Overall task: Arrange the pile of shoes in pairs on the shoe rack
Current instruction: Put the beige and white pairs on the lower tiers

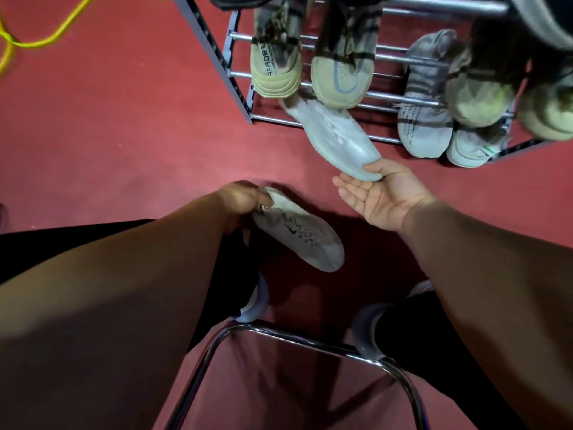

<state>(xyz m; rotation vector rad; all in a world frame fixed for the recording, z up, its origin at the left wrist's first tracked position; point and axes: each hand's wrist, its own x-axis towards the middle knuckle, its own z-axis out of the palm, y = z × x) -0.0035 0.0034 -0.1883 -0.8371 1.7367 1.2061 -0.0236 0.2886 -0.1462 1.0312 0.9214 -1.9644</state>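
Count from head view. Hands: 2, left hand and right hand. Pale shoes held: 2, left pale shoe gripped at one end, right pale shoe pinched under the thumb. Shoe rack: 1. Shoes on rack, whole enough to count: 6, namely olive shoes 4, grey striped shoe 1, white shoe with green mark 1. Partial shoes at top edge: 2 at least, cropped, kind undetermined. Worn shoes on feet: 2. Yellow cable: 1. Chrome tube frame: 1.
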